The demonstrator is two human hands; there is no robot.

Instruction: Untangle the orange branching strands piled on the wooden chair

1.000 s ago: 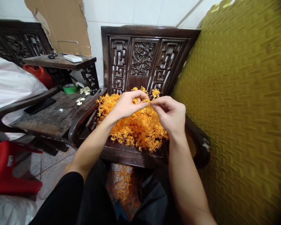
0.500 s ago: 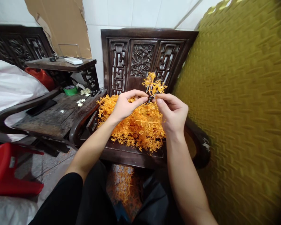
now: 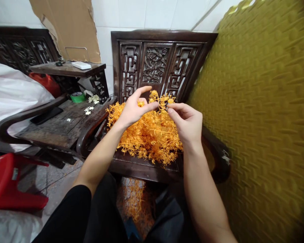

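Note:
My right hand pinches an orange plastic-looking sprig with small spidery flower shapes, between thumb and index finger. Facing it, my left hand is open, its index finger stretched out and raised away from the thumb. The left thumb tip is close to the sprig; whether they touch I cannot tell. Below both hands a large heap of similar orange pieces covers much of the seat of a dark carved wooden chair.
A big yellow-green textured foam mat stands along the right. At left, a second wooden seat holds green tape and pale flower-shaped pieces. A red plastic stool is at lower left. Orange bits litter the floor.
My left index finger has lifted away from the thumb, parting what was a pinch. The sprig in my right hand has dipped slightly. The view has shifted a little.

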